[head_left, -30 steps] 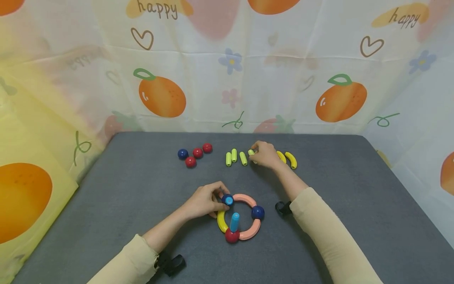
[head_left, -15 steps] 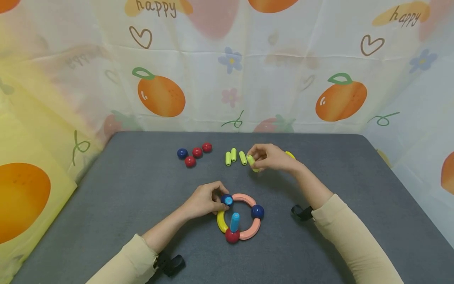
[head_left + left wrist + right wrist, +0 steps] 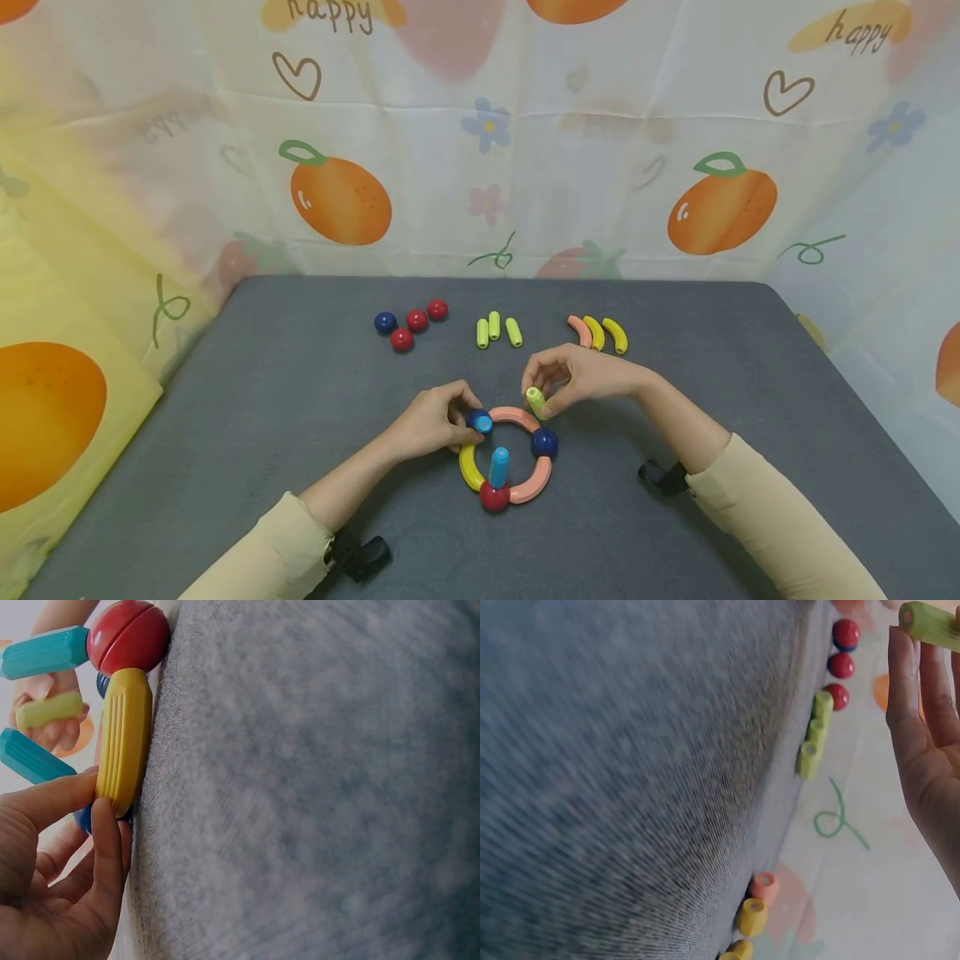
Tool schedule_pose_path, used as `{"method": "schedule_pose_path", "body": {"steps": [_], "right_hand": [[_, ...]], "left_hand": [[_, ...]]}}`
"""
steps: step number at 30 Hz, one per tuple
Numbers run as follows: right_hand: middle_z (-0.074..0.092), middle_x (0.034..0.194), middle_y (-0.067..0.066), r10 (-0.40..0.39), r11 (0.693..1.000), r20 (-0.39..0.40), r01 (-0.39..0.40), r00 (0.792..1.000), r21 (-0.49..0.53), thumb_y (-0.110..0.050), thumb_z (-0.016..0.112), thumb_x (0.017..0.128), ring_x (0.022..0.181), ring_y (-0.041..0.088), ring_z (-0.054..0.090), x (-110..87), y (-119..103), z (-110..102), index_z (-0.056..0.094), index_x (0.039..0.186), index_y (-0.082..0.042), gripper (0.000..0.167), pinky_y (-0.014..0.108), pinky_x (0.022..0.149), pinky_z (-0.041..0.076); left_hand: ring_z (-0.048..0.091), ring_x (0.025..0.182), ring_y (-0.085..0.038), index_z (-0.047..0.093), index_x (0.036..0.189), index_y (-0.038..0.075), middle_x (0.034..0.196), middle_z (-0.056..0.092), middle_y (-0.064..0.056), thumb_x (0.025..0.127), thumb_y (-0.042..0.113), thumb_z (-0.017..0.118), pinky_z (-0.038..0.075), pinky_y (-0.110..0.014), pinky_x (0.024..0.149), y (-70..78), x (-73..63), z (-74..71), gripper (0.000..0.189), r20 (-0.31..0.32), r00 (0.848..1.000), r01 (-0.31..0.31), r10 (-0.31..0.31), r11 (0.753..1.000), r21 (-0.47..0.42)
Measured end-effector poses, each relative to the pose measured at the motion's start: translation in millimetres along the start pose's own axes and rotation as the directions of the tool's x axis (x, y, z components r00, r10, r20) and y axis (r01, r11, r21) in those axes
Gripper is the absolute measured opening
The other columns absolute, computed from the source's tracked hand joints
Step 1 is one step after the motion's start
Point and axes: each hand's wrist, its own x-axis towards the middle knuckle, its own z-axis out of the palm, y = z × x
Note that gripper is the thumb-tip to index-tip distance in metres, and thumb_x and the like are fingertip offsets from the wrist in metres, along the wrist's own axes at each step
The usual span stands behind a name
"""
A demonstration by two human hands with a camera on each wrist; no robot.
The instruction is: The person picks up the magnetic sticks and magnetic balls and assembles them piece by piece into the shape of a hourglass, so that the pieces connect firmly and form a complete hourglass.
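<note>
A ring of toy pieces lies on the table: a red ball (image 3: 494, 497), two blue balls, a yellow curved rod (image 3: 124, 742) and two pink curved rods (image 3: 531, 482). A blue straight rod (image 3: 498, 467) stands up from the red ball, and another from the left blue ball (image 3: 476, 417). My left hand (image 3: 431, 427) grips that left blue ball, its fingertips also against the yellow rod's end. Above the ring's far right side, my right hand (image 3: 573, 377) pinches a light-green straight rod (image 3: 536, 401), held off the table near the right blue ball (image 3: 544, 442).
Several loose balls, red (image 3: 402, 339) and blue (image 3: 386, 323), lie at the back left of the grey table (image 3: 262, 375). Behind the ring are three light-green rods (image 3: 513, 332). Farther right lie a pink curved rod (image 3: 579, 330) and two yellow ones (image 3: 615, 336).
My right hand has lifted a light-green rod from the back row and brought it toward me, over the ring. The left hand keeps its grip on the blue ball.
</note>
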Motion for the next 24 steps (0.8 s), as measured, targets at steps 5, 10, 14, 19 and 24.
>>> {"method": "schedule_pose_path", "body": {"steps": [5, 10, 14, 19, 24], "right_hand": [[0.065, 0.097, 0.001, -0.027, 0.999, 0.082, 0.025, 0.996, 0.028, -0.008, 0.074, 0.086, 0.088, 0.015, 0.066, 0.1, 0, 9, 0.064, 0.108, -0.005, 0.025, 0.033, 0.078, 0.058], [0.063, 0.093, 0.002, -0.037, 0.999, 0.113, 0.032, 0.993, 0.043, -0.006, 0.073, 0.086, 0.084, 0.011, 0.064, 1.4, 4, 13, 0.064, 0.108, -0.003, 0.024, 0.029, 0.074, 0.056], [0.063, 0.094, 0.003, -0.037, 0.998, 0.109, 0.032, 0.993, 0.049, -0.006, 0.073, 0.086, 0.085, 0.011, 0.065, 1.0, 7, 14, 0.064, 0.108, -0.002, 0.024, 0.030, 0.074, 0.056], [0.065, 0.097, 0.001, -0.024, 0.999, 0.103, 0.020, 0.994, 0.044, -0.008, 0.074, 0.086, 0.089, 0.013, 0.067, 0.3, 6, 15, 0.065, 0.110, -0.004, 0.026, 0.032, 0.077, 0.058], [0.068, 0.102, -0.001, 0.002, 0.999, 0.099, -0.007, 0.995, 0.046, -0.009, 0.074, 0.086, 0.094, 0.015, 0.068, 0.2, 5, 16, 0.065, 0.113, -0.006, 0.028, 0.034, 0.081, 0.059]], "left_hand": [[0.061, 0.057, -0.010, 0.062, 0.107, 0.008, 0.069, 0.067, -0.004, 0.083, 0.013, 0.079, 0.055, -0.028, 0.057, -0.1, -0.3, -0.3, 0.030, -0.001, 1.000, 0.005, -0.005, 1.000, -0.006], [0.062, 0.058, -0.010, 0.062, 0.107, 0.008, 0.069, 0.067, -0.005, 0.083, 0.012, 0.079, 0.056, -0.028, 0.057, -0.1, -0.4, -0.1, 0.030, -0.001, 1.000, 0.007, -0.007, 1.000, -0.018], [0.061, 0.059, -0.011, 0.062, 0.108, 0.008, 0.071, 0.067, -0.005, 0.083, 0.012, 0.079, 0.055, -0.028, 0.057, -0.5, -0.4, 0.3, 0.030, 0.000, 1.000, 0.001, -0.001, 1.000, -0.016], [0.061, 0.078, -0.012, 0.065, 0.111, 0.010, 0.091, 0.069, -0.006, 0.082, 0.016, 0.080, 0.053, -0.023, 0.066, -1.5, -1.3, -2.1, 0.033, -0.013, 0.998, -0.055, 0.056, 0.998, 0.012], [0.066, 0.109, -0.022, 0.067, 0.118, 0.010, 0.118, 0.069, -0.010, 0.085, 0.014, 0.078, 0.056, -0.026, 0.090, -2.7, -2.1, -6.8, 0.035, 0.039, 0.985, -0.164, 0.167, 0.983, -0.081]]}}
